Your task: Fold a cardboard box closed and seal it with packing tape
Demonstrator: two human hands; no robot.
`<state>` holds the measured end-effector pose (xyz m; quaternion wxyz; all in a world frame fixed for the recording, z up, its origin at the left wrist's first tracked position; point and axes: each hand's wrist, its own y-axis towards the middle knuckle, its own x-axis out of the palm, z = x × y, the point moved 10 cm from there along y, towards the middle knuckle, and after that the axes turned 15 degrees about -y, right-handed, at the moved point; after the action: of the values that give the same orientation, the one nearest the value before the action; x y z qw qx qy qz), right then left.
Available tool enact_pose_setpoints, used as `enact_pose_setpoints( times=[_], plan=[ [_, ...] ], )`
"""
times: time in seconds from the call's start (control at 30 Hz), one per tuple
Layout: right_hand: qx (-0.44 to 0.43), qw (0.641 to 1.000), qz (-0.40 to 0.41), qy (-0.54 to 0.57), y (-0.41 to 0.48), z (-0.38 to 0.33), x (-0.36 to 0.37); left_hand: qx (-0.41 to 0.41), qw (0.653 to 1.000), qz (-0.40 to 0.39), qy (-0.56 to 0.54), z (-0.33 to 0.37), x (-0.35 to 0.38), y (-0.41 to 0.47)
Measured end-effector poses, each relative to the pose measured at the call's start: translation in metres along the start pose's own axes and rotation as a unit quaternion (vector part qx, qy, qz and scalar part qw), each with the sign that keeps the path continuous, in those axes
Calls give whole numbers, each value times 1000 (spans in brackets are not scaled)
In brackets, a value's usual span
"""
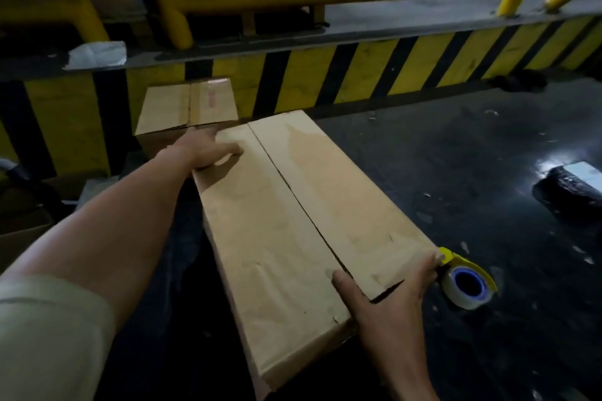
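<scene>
A long brown cardboard box (286, 205) lies on the dark floor with its two top flaps folded down, meeting at a seam that runs its length. My left hand (202, 150) rests flat on the far left corner of the box. At the near end, my right hand (391, 296) grips the box, thumb on top beside the seam, fingers wrapped over the right corner. A roll of clear packing tape in a yellow dispenser (469, 283) sits on the floor just right of that hand, touching or nearly touching the box corner.
A second, smaller cardboard box (189, 107) stands beyond the left hand against a yellow-and-black striped dock wall (391, 68). A black wrapped parcel (570, 185) lies on the floor at the far right. More cardboard (22, 228) sits at the left edge.
</scene>
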<state>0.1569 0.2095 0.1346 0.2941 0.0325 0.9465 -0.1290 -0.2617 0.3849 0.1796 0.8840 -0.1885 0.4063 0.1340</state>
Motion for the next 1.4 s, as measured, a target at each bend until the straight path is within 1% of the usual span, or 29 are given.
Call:
enact_pose_setpoints(
  times=[0.1,0.17,0.27,0.37,0.43,0.53,0.67,0.73,0.77,0.87,0.97,1.1,1.17,1.27,1.33,1.4],
  plan=[
    [-19,999,21,32,18,4,-15,-14,1000,14,-18,-6,-12,-9],
    [-47,999,14,25,36,-2,-25,-24,998,20,-46,-31,-18,-7],
    [-85,996,-6,2,65,-15,-41,-66,993,46,-86,-71,-34,-23],
    [-111,990,-85,19,88,-39,-43,-104,989,55,-89,-72,-45,-84],
    [-134,983,-124,25,100,-60,-44,-143,981,56,-116,-79,-46,-119],
    [-163,967,-194,-12,114,-90,-34,-176,965,73,-183,-91,-50,-169],
    [-177,946,-265,-51,138,-101,-17,-210,935,104,-266,-114,-35,-234],
    [-185,935,-292,-83,143,-98,-6,-231,930,97,-269,-126,-12,-256],
    [-184,931,-299,-97,145,-95,-1,-241,929,110,-257,-133,-4,-262],
    [-172,933,-302,-98,144,-89,8,-242,919,174,-258,-141,3,-272],
    [-161,934,-297,-117,148,-83,10,-257,913,162,-272,-136,8,-272],
    [-173,937,-261,-152,149,-73,2,-290,909,150,-259,-133,17,-279],
    [-181,939,-250,-150,149,-67,-4,-299,908,154,-249,-132,24,-282],
    [-183,943,-219,-174,155,-58,-12,-289,913,173,-231,-126,29,-281],
    [-189,941,-206,-189,156,-55,-12,-281,920,191,-194,-115,27,-279],
    [-204,941,-193,-189,155,-58,-14,-266,935,201,-119,-101,22,-276]
  ],
)
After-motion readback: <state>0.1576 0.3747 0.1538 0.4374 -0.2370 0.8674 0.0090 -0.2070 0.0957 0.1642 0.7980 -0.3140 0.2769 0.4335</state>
